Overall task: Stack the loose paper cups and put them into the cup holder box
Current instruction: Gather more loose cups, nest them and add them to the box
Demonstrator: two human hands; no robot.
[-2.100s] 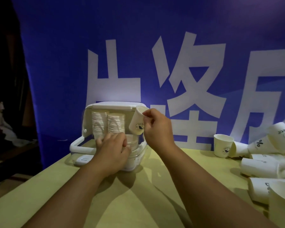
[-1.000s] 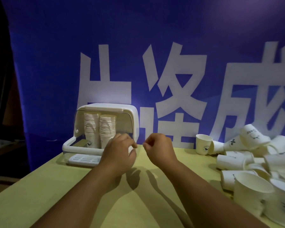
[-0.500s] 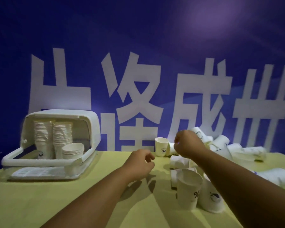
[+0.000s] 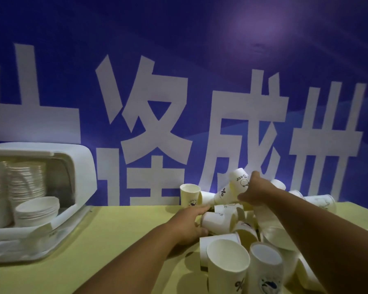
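Both hands have left the cup holder box [image 4: 81, 177] and crossed to the pile of loose paper cups [image 4: 227, 259] toward the table's [image 4: 115, 240] right end, near its back edge; the box, with tall stacks [image 4: 26, 181] inside, sits at the left end. The left hand [image 4: 187, 225] clasps the base of a lying cup [image 4: 219, 222] between fingers and thumb; the right hand [image 4: 253, 193] curls round a tilted cup [image 4: 239, 180] atop the pile. The cups look light, thin-walled and easily crushed; they are probably best held gently round the wall near the stiffer rim, then nested.
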